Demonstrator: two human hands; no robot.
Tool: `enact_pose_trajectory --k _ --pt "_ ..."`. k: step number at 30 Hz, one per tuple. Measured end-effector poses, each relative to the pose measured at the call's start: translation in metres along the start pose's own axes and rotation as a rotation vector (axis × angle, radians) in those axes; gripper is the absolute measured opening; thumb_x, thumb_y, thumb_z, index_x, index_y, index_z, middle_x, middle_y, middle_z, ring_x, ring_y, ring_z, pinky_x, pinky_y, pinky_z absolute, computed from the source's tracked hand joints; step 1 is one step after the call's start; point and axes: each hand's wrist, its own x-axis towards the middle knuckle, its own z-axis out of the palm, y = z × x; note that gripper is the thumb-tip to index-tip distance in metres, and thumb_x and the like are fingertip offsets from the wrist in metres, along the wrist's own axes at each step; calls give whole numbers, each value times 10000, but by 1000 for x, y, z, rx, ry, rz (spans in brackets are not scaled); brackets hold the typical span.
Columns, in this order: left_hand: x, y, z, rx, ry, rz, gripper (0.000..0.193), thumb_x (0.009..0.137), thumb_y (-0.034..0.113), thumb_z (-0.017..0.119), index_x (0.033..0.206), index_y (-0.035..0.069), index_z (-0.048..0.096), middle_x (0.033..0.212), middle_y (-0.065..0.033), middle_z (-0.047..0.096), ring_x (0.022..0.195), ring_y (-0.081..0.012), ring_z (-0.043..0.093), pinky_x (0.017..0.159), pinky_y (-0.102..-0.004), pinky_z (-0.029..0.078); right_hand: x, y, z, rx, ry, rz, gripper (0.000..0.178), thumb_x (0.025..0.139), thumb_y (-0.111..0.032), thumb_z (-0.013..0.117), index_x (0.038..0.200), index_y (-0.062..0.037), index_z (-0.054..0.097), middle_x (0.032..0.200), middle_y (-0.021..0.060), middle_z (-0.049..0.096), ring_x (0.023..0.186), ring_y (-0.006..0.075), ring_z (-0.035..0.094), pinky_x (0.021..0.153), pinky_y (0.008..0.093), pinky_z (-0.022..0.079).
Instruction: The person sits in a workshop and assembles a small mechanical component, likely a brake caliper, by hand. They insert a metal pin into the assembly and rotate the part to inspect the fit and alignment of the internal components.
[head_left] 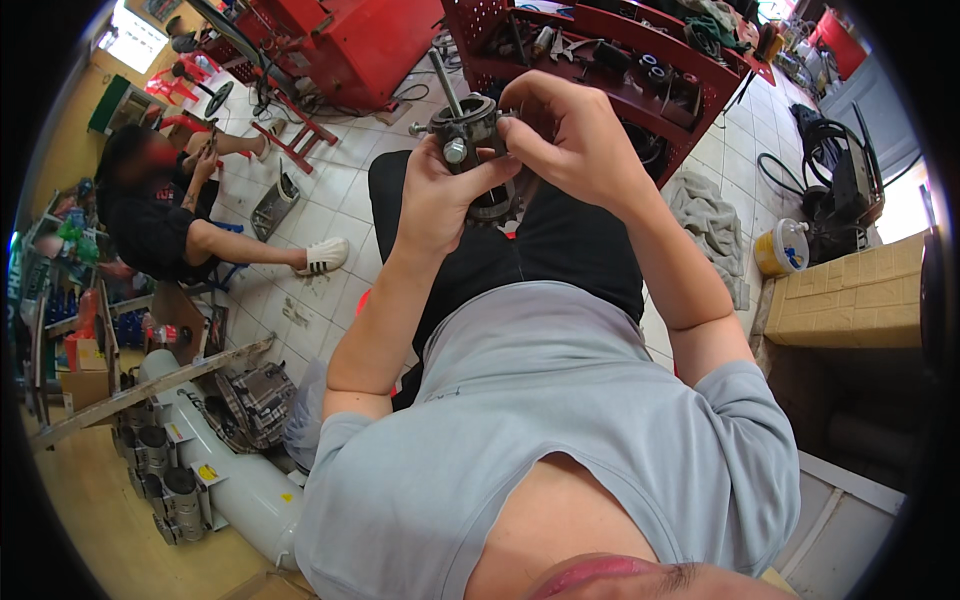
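Observation:
My left hand [437,195] is wrapped round a dark, hollow metal cylinder [470,125] with bolts sticking out of its sides. The thumb lies across its front, and the cylinder's lower end shows below the hand, above my lap. One bolt [455,151] faces me, its hex head bright. A long metal rod [446,82] rises at a slant from the cylinder's top. At the cylinder's right side, my right hand [565,135] is closed in a pinch, thumb and fingers at another bolt there. The fingertips partly cover that bolt.
Beyond my hands stands a red tool cart [600,85] with loose tools and parts. A person [150,200] sits at the left. Grey cloth [708,225] and a white bucket [781,248] lie to the right. A gearbox-like casing [255,400] and white cylinder [235,480] are at lower left.

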Motion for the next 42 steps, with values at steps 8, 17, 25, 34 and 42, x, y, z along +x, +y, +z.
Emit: enact_pose_trajectory --k 8,17,25,34,42 --pt "2 -4 0 0 -11 -1 306 767 -35 796 1046 20 685 894 -37 715 786 -106 688 734 -263 553 1 2 -1 -57 -9 -31 219 842 -174 654 945 20 669 761 139 675 665 230 636 629 328 504" --pt "-1 -2 1 49 13 31 316 764 -45 792 1054 14 680 901 -39 713 806 -108 691 747 -252 560 2 0 -6 -89 -26 -14 275 828 -251 652 949 -4 677 728 142 657 641 285 637 620 363 502" --pt "-1 -2 2 48 27 49 288 770 -43 789 1030 5 674 899 -50 712 804 -112 692 757 -259 570 1 3 -5 -108 1 -177 197 820 -121 669 979 -5 658 797 113 643 675 196 612 614 312 487" --pt "0 -3 1 56 21 59 288 761 -25 809 1015 8 678 888 -44 708 790 -106 686 735 -255 570 1 10 1 -224 27 -256 200 839 -154 643 985 -17 649 913 136 676 745 318 669 678 387 540" --pt "1 -5 0 216 30 139 268 784 19 816 1015 6 682 872 -27 704 787 -90 674 734 -247 558 2 4 -4 -100 -76 -146 225 873 -151 604 1018 19 630 895 197 656 831 379 642 756 434 508"
